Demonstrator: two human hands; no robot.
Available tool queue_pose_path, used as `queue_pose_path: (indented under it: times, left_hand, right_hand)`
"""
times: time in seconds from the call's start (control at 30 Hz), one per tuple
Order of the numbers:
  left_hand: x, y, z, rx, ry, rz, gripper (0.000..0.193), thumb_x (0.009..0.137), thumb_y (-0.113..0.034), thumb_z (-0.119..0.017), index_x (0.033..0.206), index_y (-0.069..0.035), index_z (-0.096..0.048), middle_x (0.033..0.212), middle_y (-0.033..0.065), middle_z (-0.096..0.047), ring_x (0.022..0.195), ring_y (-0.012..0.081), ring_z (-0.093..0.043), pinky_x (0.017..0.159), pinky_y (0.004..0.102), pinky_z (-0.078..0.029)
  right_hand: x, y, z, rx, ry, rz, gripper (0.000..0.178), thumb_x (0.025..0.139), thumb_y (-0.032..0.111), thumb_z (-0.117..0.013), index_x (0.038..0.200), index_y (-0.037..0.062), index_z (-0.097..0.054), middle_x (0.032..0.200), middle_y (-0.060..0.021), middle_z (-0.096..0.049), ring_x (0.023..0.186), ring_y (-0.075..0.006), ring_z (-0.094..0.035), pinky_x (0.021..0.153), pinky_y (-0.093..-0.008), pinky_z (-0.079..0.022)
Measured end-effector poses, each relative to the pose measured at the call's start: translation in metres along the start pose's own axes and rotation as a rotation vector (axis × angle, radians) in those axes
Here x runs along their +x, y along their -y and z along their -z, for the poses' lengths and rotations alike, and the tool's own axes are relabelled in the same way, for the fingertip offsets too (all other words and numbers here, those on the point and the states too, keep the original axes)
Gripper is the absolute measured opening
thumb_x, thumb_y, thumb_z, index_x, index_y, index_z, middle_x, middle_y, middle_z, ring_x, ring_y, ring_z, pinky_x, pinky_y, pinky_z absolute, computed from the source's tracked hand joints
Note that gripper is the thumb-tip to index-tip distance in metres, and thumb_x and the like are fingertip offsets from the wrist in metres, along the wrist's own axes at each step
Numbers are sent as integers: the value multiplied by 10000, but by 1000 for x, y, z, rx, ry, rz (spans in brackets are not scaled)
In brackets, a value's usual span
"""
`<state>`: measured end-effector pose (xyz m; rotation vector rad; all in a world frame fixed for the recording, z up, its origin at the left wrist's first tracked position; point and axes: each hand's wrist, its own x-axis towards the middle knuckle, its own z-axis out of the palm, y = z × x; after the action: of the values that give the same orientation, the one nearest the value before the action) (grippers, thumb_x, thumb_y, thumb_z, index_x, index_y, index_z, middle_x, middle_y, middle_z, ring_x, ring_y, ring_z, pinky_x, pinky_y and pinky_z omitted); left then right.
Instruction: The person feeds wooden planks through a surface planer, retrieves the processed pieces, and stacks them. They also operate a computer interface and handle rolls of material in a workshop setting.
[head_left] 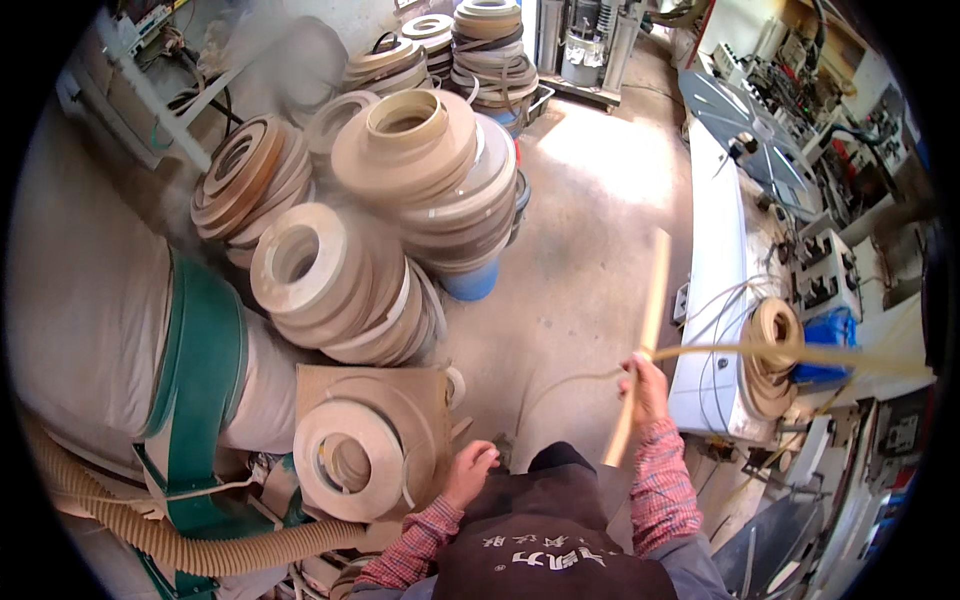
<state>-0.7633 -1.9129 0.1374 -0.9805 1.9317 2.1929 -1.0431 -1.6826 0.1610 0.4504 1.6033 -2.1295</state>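
Observation:
My right hand (648, 390) is closed around a pale wood-coloured strip (655, 290), which stands lengthwise above the floor. From the same grip a long tan band (760, 350) runs off to the right, past the machine. A thinner part of the band (560, 382) curves away to the left of the hand, low over the floor. My left hand (472, 472) is beside my dark apron (545, 530), its fingers curled together and nothing visible in them. Close to it lies a large pale roll of edge banding (318, 470) on a brown cardboard sheet (430, 420).
Stacked banding rolls (350, 280) crowd the left, some above a blue bucket (470, 282). A ribbed hose (200, 545) and green-strapped dust bags (205, 340) stand at far left. A white-sided machine (710, 260) lines the right, with a tan coil (772, 350) beside it.

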Motion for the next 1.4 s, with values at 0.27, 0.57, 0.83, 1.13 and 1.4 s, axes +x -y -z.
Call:
queue_pose_path:
  times: [0.27,0.57,0.83,1.13,1.4]
  left_hand:
    - [123,-60,-28,123,25,-32,253,971,-211,-577,1064,22,-616,903,84,-682,843,156,-669,733,296,-520]
    - [342,-204,-133,352,123,-195,252,958,-225,-583,1061,3,-608,893,107,-673,833,171,-647,772,317,-510]
    - [481,-303,-199,423,221,-221,260,945,-247,-595,1048,-8,-593,888,125,-665,799,224,-643,732,354,-497]
    - [663,-381,-170,202,142,-156,254,968,-181,-576,1096,37,-594,962,65,-637,879,124,-601,787,269,-489]
    - [782,-493,-128,361,-93,-342,244,919,-164,-632,1073,21,-596,917,120,-669,858,204,-666,761,340,-517]
  right_hand:
    - [70,18,167,217,-352,-81,325,933,410,-623,1047,118,-537,873,-25,-579,578,-130,-516,479,-309,-429]
    - [225,13,186,-41,-375,-450,336,953,360,-567,891,31,-592,711,-83,-599,493,-193,-544,435,-340,-440]
    - [416,167,-1,-424,140,-295,279,937,295,-637,912,18,-610,749,-37,-571,502,-131,-533,459,-282,-462]
    - [585,288,-221,-304,387,-175,282,977,295,-599,945,15,-594,792,-28,-612,516,-94,-556,479,-239,-454]
    - [696,333,-316,-77,424,-277,370,947,407,-634,946,42,-569,813,-34,-599,518,-104,-566,454,-244,-447]
